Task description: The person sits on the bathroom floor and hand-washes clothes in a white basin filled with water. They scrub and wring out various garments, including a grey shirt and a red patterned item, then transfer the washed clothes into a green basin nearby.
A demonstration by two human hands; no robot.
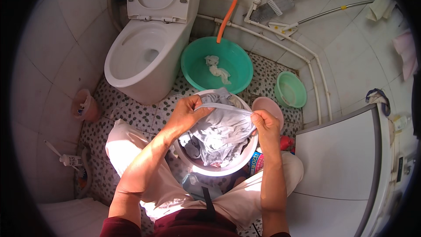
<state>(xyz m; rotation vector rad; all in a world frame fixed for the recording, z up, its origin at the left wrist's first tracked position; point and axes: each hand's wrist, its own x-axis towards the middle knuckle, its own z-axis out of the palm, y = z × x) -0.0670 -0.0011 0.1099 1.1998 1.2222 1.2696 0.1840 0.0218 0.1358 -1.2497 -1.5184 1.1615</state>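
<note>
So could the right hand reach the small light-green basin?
Probably yes: the way to the light-green basin looks open, though the right hand must first release its grip on the pale garment.

Bathroom, small, apparently domestic: one white toilet (160, 28), seat raised; pale tiled walls (57, 52); patterned floor (169, 116), pale with dark oval spots; white pipes (285, 43) along the wall; one orange hose (226, 22), its end at a large green basin (193, 72). Further household evidence: one small pale-green basin (291, 90), one pink bin (93, 113), one pale round tub (219, 172) heaped with laundry (221, 136).
</note>
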